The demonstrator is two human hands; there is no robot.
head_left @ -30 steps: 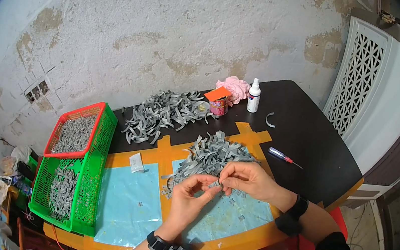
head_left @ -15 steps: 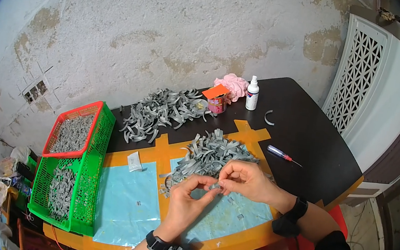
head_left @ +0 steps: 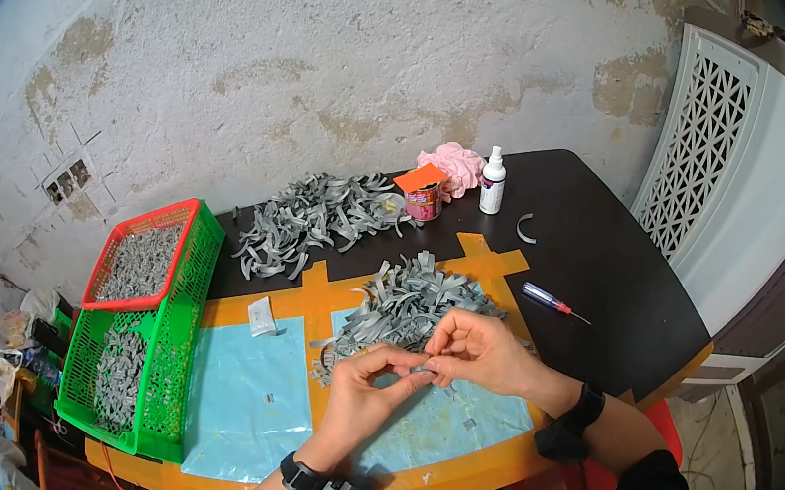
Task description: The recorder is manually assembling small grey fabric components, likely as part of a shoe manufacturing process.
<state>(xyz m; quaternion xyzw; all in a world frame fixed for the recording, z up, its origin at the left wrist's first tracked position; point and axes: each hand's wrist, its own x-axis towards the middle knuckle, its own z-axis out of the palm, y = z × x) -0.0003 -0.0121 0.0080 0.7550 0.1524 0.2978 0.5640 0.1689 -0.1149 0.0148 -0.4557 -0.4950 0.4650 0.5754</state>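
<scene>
– Left hand [head_left: 368, 387] and right hand [head_left: 485, 354] have brought their fingertips closer, hiding more of the tiny grey piece [head_left: 419, 370]. Who's got it?
– Looks like both: each grip is pinched on it.
– Any tips?
– Pinch softly, I'd say, and stay low over the flat blue plastic sheet [head_left: 463, 427], near that messy heap of curvy grey strips [head_left: 418, 293].

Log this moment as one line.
left hand: pinching grey piece; right hand: pinching same piece; beyond hands: grey strip pile; right of pile: screwdriver
</scene>
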